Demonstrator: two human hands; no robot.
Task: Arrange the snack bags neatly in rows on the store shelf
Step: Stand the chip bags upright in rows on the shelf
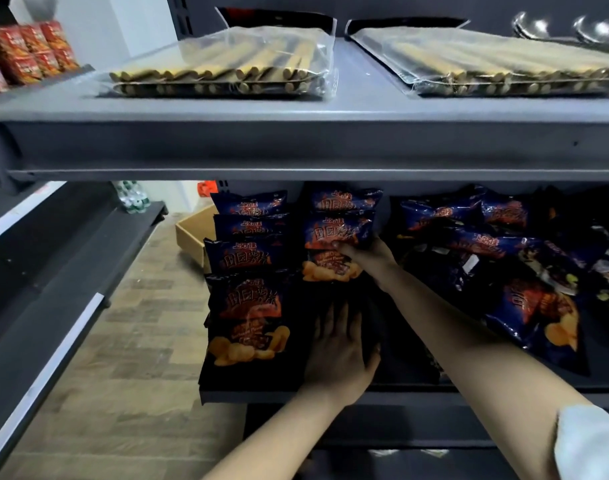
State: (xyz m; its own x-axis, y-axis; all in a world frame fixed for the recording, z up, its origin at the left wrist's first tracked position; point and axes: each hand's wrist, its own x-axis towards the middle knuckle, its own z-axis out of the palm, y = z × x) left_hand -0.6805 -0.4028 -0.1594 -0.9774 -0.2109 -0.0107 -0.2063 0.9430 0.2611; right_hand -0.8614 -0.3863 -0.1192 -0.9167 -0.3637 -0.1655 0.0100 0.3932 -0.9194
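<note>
Our left hand [337,348] lay flat, fingers straight, on the dark deck of the lower shelf [417,398]. Our right hand [363,252] gripped a snack bag [330,230] in the second row, thumb across its front. The upper shelf [296,143] carried two clear packets [227,53] side by side, both filled with wafer rolls [206,77]. Below, a loose pile [524,271] of the same blue bags sprawled on the right, apart from the left row [247,299] of four overlapped bags. A cardboard box [192,237] sat on the floor [140,323] beyond; we could not see its contents.
</note>
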